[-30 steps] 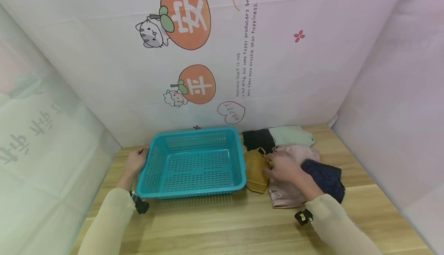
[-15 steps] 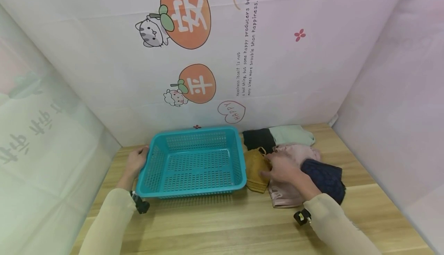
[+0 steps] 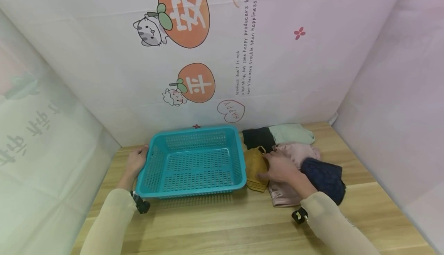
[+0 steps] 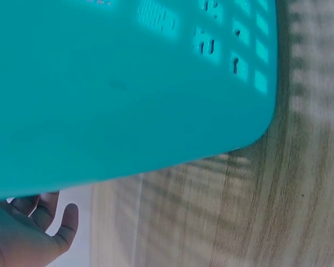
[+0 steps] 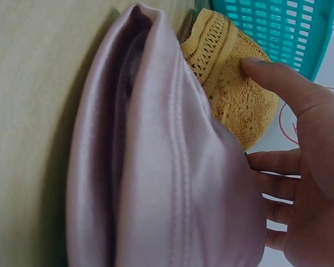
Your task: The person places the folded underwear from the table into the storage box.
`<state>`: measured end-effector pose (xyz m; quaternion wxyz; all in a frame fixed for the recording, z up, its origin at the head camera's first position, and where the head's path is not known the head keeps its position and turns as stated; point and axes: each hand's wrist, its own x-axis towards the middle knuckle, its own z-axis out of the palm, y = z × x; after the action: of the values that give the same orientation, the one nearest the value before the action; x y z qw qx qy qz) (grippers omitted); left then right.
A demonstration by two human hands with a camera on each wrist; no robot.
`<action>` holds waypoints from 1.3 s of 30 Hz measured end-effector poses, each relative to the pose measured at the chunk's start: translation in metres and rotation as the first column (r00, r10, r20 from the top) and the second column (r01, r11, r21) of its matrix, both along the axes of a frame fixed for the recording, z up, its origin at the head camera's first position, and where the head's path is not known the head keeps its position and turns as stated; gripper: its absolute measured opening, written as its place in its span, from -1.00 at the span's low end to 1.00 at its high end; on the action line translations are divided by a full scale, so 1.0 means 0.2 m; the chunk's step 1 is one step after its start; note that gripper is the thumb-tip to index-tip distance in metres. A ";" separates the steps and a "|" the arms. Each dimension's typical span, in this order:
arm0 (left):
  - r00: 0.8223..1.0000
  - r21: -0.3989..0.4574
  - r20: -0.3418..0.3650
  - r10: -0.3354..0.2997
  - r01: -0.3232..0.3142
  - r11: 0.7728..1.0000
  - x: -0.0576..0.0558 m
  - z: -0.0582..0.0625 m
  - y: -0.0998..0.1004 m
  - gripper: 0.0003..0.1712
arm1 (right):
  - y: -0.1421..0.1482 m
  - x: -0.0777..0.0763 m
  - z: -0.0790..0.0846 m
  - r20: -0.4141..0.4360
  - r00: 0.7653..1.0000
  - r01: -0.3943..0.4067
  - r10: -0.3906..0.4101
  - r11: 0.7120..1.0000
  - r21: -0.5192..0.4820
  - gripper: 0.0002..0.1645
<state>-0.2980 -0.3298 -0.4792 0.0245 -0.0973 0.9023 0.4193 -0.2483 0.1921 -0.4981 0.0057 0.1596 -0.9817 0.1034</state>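
In the head view, a turquoise plastic basket [image 3: 197, 170] stands on the wooden table. My left hand [image 3: 136, 160] holds the basket's left rim; the left wrist view shows the fingers [image 4: 68, 225] partly hidden behind the basket wall. Right of the basket lies a folded mustard lace bra [image 3: 254, 168] with a thin strap loop. My right hand [image 3: 281, 167] is over its right side, above a pink satin garment [image 3: 286, 195]. In the right wrist view the thumb [image 5: 273, 75] touches the bra, while the other fingers [image 5: 275, 161] extend behind the pink satin, their tips hidden.
A black cloth [image 3: 258, 138] and a pale green cloth [image 3: 291, 133] lie folded near the back wall. A navy garment [image 3: 322, 178] sits right of the pink one. White printed fabric [image 3: 277, 73] walls the table on three sides.
The right thumb has moved slightly left and down across the mustard bra. The left hand and the basket stay put.
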 end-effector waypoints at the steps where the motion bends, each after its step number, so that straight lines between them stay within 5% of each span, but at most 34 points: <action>1: 1.000 -0.001 -0.004 -0.001 0.001 1.000 0.00 0.00 0.00 -0.28 | 0.00 0.00 0.00 0.007 1.000 0.002 -0.002 1.000 -0.001 0.04; 22: 0.999 -0.044 -0.030 0.023 -0.024 0.999 -0.01 -0.01 0.00 -0.25 | -0.05 -0.03 -0.07 -0.009 1.000 0.021 -0.021 0.996 0.089 0.23; 30: 0.999 -0.053 -0.043 0.006 -0.008 0.999 0.00 -0.01 0.00 -0.24 | -0.07 -0.05 -0.10 -0.046 0.999 0.015 -0.011 0.995 0.094 0.02; 35: 0.999 -0.070 -0.044 0.009 -0.012 0.997 0.00 0.00 0.00 -0.23 | -0.08 -0.06 -0.11 -0.097 0.995 0.013 -0.008 0.999 0.048 -0.45; 39: 0.999 -0.078 -0.035 0.013 -0.016 0.997 0.00 0.00 0.00 -0.22 | -0.09 -0.07 -0.12 -0.115 0.993 0.010 -0.006 0.999 0.040 -0.58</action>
<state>-0.2985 -0.3302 -0.4800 0.0019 -0.0974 0.9176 0.3854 -0.2627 0.1748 -0.5229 0.0595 0.1614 -0.9823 0.0741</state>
